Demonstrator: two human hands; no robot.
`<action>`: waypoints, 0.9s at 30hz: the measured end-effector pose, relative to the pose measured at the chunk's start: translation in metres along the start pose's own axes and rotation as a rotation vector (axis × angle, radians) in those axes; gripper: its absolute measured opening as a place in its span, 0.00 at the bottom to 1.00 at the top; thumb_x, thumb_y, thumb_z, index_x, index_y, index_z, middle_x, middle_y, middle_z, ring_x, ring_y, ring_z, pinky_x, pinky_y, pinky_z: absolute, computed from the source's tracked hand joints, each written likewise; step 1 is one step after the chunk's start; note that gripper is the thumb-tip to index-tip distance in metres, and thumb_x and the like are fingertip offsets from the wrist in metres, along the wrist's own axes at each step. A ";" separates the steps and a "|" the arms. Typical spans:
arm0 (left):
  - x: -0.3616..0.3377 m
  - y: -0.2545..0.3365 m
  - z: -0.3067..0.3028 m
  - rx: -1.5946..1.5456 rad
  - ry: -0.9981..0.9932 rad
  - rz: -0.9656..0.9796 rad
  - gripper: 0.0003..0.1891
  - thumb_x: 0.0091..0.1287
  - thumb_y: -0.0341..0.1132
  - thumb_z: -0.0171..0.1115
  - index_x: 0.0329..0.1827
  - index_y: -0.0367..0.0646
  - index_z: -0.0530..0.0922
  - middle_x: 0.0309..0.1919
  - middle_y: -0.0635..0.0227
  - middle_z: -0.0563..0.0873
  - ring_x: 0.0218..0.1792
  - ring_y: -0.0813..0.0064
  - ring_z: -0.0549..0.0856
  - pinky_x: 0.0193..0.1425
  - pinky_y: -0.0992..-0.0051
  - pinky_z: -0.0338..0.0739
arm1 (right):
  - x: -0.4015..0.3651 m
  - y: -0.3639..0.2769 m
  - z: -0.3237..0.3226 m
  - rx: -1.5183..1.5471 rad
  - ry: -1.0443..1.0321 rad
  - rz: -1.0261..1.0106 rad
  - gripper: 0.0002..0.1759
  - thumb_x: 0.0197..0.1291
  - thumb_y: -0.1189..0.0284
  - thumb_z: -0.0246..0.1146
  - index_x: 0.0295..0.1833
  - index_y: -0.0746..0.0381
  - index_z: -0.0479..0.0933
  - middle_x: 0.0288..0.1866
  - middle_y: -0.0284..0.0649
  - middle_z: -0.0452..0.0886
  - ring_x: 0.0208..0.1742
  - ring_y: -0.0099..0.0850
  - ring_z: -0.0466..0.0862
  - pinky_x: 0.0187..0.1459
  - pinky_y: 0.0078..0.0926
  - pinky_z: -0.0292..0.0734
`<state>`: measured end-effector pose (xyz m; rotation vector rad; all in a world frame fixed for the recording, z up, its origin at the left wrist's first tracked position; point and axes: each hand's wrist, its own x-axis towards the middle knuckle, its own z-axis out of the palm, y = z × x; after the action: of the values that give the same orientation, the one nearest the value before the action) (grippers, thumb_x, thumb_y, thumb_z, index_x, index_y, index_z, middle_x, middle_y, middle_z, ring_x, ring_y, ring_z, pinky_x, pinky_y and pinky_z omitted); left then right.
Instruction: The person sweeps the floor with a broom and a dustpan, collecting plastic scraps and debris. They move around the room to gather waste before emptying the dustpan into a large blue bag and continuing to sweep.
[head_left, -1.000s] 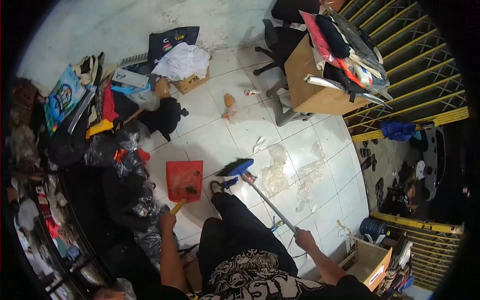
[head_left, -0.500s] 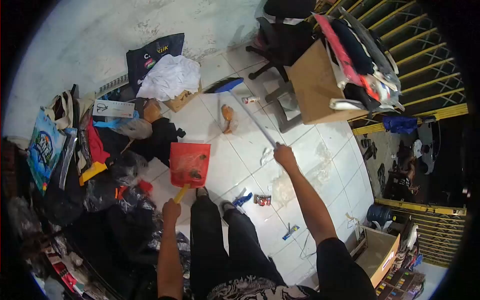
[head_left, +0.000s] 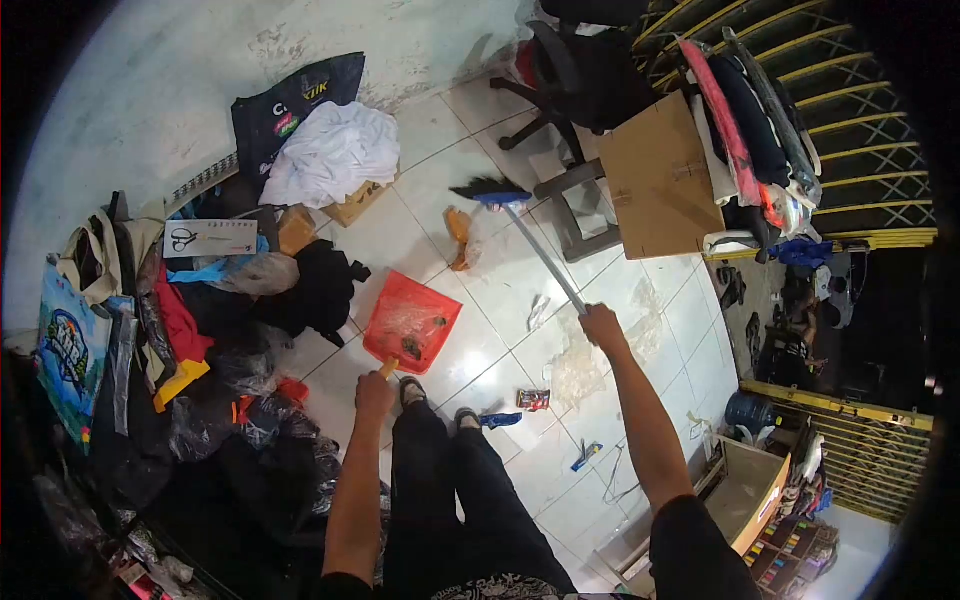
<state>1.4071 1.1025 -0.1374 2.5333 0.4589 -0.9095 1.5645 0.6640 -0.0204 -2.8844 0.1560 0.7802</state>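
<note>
My left hand [head_left: 374,392] is closed round the yellow handle of a red dustpan [head_left: 397,300]. Bits of dirt and some clear plastic lie in the pan, which is low over the tiles. My right hand [head_left: 602,326] grips the pale stick of a broom [head_left: 548,258]. Its blue head with black bristles is out ahead, near the chair base. Between broom and dustpan lies an orange-brown piece of litter [head_left: 458,236] with clear plastic beside it. Crumpled clear plastic [head_left: 583,365] is spread on the floor below the broom stick.
Bags and clothes [head_left: 200,330] are heaped at the left. A white cloth [head_left: 335,155] tops a box by the wall. A cardboard box [head_left: 655,180] and black chair [head_left: 575,80] stand at upper right. Small wrappers [head_left: 533,399] lie near my feet. A person [head_left: 800,335] is beyond the gate.
The dustpan has moved right and tilted round. The broom head has shifted right towards the chair base, my right hand moving slightly right and down. The view has also shifted.
</note>
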 end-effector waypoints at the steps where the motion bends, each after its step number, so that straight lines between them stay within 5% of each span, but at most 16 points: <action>1: 0.007 0.008 -0.009 0.065 -0.019 0.040 0.11 0.60 0.30 0.54 0.39 0.32 0.78 0.37 0.46 0.82 0.41 0.54 0.84 0.45 0.64 0.81 | -0.011 -0.001 0.003 0.035 -0.030 0.095 0.13 0.57 0.67 0.53 0.37 0.66 0.76 0.31 0.55 0.80 0.34 0.46 0.82 0.36 0.41 0.79; 2: 0.015 0.016 -0.017 0.065 -0.026 0.041 0.11 0.60 0.30 0.54 0.39 0.32 0.78 0.37 0.46 0.82 0.41 0.54 0.84 0.45 0.64 0.81 | -0.019 0.015 0.018 -0.124 0.030 -0.096 0.17 0.59 0.64 0.53 0.44 0.68 0.73 0.35 0.58 0.80 0.39 0.49 0.82 0.42 0.44 0.77; 7: 0.062 0.041 -0.009 0.253 -0.011 0.213 0.08 0.56 0.29 0.58 0.35 0.33 0.79 0.33 0.51 0.84 0.36 0.56 0.85 0.44 0.65 0.80 | -0.086 -0.004 0.013 0.068 -0.128 0.145 0.17 0.60 0.62 0.53 0.51 0.59 0.74 0.41 0.59 0.79 0.45 0.56 0.79 0.47 0.48 0.74; 11: 0.090 0.045 0.006 0.168 0.001 0.098 0.09 0.63 0.32 0.55 0.41 0.36 0.79 0.41 0.53 0.82 0.44 0.59 0.83 0.44 0.66 0.81 | -0.135 -0.025 0.019 0.194 -0.174 0.181 0.21 0.60 0.64 0.53 0.57 0.62 0.71 0.40 0.61 0.79 0.45 0.57 0.79 0.49 0.49 0.73; 14: 0.085 0.069 -0.016 0.288 -0.041 0.224 0.10 0.64 0.32 0.54 0.41 0.36 0.79 0.42 0.52 0.81 0.44 0.59 0.83 0.43 0.66 0.81 | -0.166 -0.038 0.020 0.224 -0.232 0.207 0.25 0.60 0.63 0.54 0.62 0.60 0.68 0.42 0.63 0.78 0.45 0.57 0.79 0.50 0.48 0.73; 16: 0.091 0.074 -0.002 0.196 -0.019 0.116 0.09 0.63 0.32 0.54 0.39 0.36 0.80 0.40 0.52 0.81 0.43 0.58 0.83 0.43 0.65 0.81 | -0.189 -0.052 0.015 0.238 -0.263 0.249 0.24 0.59 0.63 0.55 0.61 0.59 0.70 0.40 0.63 0.79 0.45 0.57 0.78 0.49 0.48 0.73; 18: 0.097 0.073 0.007 0.115 -0.019 0.152 0.09 0.59 0.29 0.57 0.40 0.34 0.79 0.38 0.50 0.82 0.39 0.56 0.85 0.43 0.67 0.81 | -0.208 -0.046 0.030 0.282 -0.221 0.185 0.25 0.60 0.62 0.56 0.62 0.56 0.70 0.33 0.59 0.80 0.36 0.52 0.82 0.41 0.45 0.76; 19: 0.099 0.073 0.012 0.154 0.008 0.182 0.09 0.59 0.29 0.57 0.40 0.35 0.79 0.40 0.49 0.81 0.41 0.55 0.84 0.44 0.66 0.81 | -0.220 -0.047 0.031 0.337 -0.267 0.307 0.27 0.60 0.61 0.56 0.65 0.54 0.69 0.25 0.48 0.79 0.24 0.36 0.81 0.30 0.34 0.77; 22: 0.087 0.081 0.010 0.172 0.004 0.125 0.09 0.58 0.28 0.57 0.40 0.35 0.79 0.39 0.49 0.82 0.41 0.55 0.84 0.45 0.65 0.81 | -0.247 -0.065 0.001 0.626 -0.467 0.566 0.26 0.61 0.61 0.56 0.66 0.53 0.68 0.25 0.48 0.80 0.26 0.40 0.82 0.35 0.37 0.77; 23: 0.084 0.083 0.009 0.174 0.001 0.131 0.09 0.58 0.28 0.57 0.40 0.35 0.79 0.39 0.49 0.82 0.41 0.55 0.84 0.45 0.65 0.81 | -0.260 -0.057 0.006 0.649 -0.453 0.547 0.27 0.61 0.60 0.56 0.66 0.53 0.67 0.22 0.42 0.78 0.22 0.29 0.79 0.31 0.29 0.75; 27: 0.083 0.078 0.015 0.232 -0.017 0.229 0.08 0.61 0.29 0.55 0.38 0.35 0.80 0.39 0.50 0.82 0.41 0.55 0.84 0.45 0.65 0.81 | -0.295 -0.058 -0.009 0.740 -0.433 0.612 0.27 0.62 0.60 0.55 0.66 0.54 0.68 0.22 0.41 0.77 0.22 0.29 0.79 0.30 0.29 0.75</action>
<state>1.4941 1.0415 -0.1824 2.7110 0.0564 -0.9413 1.3235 0.7375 0.1439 -1.9162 1.0477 1.1120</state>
